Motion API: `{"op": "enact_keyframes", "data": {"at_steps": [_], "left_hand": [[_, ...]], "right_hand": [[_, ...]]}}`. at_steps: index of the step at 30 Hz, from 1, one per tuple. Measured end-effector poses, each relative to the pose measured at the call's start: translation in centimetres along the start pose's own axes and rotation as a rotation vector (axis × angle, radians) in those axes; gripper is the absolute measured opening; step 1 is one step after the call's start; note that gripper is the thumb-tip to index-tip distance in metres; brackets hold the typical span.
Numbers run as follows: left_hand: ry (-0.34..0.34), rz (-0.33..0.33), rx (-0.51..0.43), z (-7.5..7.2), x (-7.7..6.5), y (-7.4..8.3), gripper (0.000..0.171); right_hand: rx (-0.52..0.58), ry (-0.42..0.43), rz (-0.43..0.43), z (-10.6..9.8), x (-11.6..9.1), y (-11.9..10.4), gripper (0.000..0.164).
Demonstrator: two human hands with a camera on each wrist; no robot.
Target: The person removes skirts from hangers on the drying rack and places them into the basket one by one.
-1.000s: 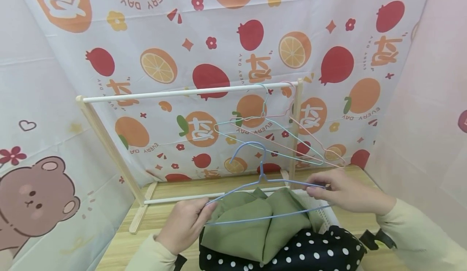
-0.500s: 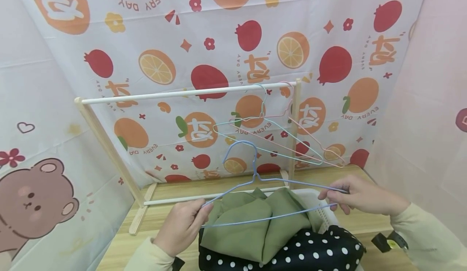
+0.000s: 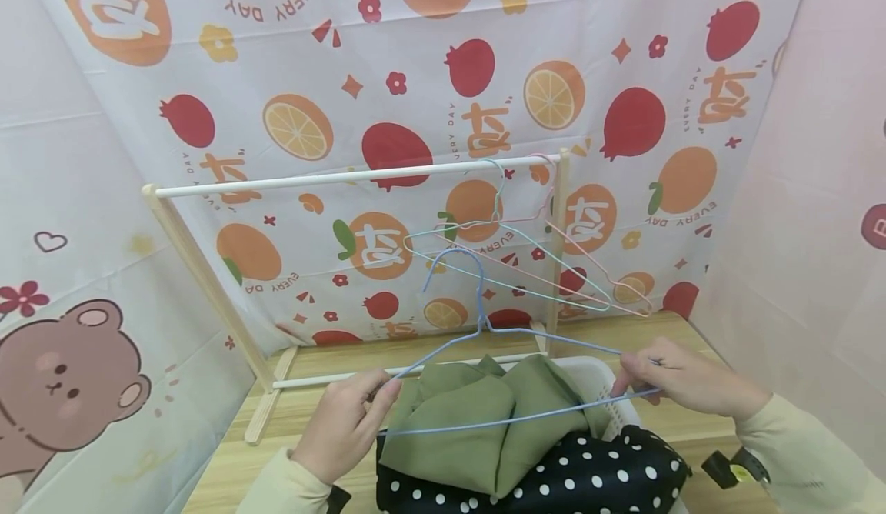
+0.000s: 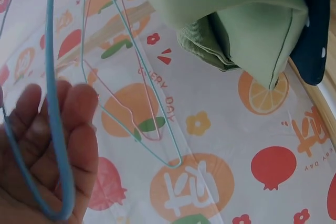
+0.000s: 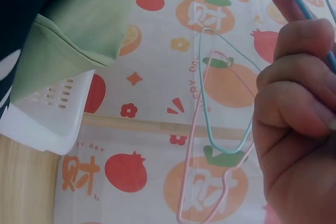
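Note:
A blue wire hanger (image 3: 512,420) is held hook up between both hands, in front of the clothes. My left hand (image 3: 346,425) grips its left end; in the left wrist view the wire crosses the curled fingers (image 4: 79,114). My right hand (image 3: 681,379) holds the right end, fingers bent round the wire in the right wrist view. Just below and behind the hanger lies a folded green garment (image 3: 450,452) on top of a black cloth with white dots (image 3: 574,483). Both lie in a white basket (image 3: 588,372), mostly hidden under them.
Behind the basket stands a rack with a white rail (image 3: 311,179) and wooden posts. A teal hanger (image 3: 500,191) and a pink hanger (image 3: 580,248) hang at its right end. The wooden table (image 3: 228,464) backs onto a fruit-printed curtain (image 3: 415,52).
The blue hanger has shifted left and its hook has risen. My right hand slid outward to the hanger's right end, and its fingers have closed round it. My left hand moved slightly.

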State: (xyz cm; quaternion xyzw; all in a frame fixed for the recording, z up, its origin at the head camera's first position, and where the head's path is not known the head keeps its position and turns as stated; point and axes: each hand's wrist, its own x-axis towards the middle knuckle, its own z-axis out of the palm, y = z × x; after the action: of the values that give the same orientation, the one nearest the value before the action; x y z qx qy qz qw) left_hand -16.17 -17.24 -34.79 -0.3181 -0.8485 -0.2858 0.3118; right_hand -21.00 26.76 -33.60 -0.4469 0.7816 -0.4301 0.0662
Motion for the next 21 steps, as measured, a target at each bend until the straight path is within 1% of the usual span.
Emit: {"op": "enact_keyframes", "data": {"at_steps": [2,3,5,8,11,13,16,17,19,21], "left_hand": [[0.026,-0.024,0.03,-0.2,-0.2,0.0,0.011],[0.038,-0.036,0.047,-0.4,-0.3,-0.1,0.012],[0.056,-0.068,0.084,-0.6,-0.5,0.0,0.023],[0.077,-0.111,0.115,-1.0,-0.9,0.0,0.036],[0.091,-0.139,0.139,-1.3,-1.5,0.0,0.043],[0.07,-0.143,0.145,-1.4,-2.0,0.0,0.046],[0.003,-0.132,0.155,-1.1,-2.9,-0.1,0.048],[-0.022,-0.123,0.156,-1.0,-3.2,-0.1,0.049],[-0.065,-0.083,0.17,-0.5,-3.9,0.0,0.05],[-0.099,-0.034,0.177,0.0,-4.5,0.0,0.054]], "right_hand": [[-0.004,0.01,0.01,0.0,0.0,-0.1,0.048],[-0.009,0.016,0.014,0.0,-0.1,-0.2,0.048],[-0.031,0.035,0.041,0.0,-0.2,-0.4,0.048],[-0.063,0.075,0.07,-0.1,-0.2,-0.5,0.047],[-0.089,0.12,0.057,-0.2,-0.1,-0.5,0.046],[-0.101,0.15,0.02,-0.2,0.0,-0.4,0.045],[-0.139,0.212,-0.013,0.0,0.5,-0.5,0.045],[-0.154,0.237,-0.009,0.0,0.6,-1.1,0.045],[-0.189,0.283,0.0,0.1,1.0,-1.7,0.045],[-0.205,0.313,0.03,0.1,1.2,-1.9,0.047]]}}
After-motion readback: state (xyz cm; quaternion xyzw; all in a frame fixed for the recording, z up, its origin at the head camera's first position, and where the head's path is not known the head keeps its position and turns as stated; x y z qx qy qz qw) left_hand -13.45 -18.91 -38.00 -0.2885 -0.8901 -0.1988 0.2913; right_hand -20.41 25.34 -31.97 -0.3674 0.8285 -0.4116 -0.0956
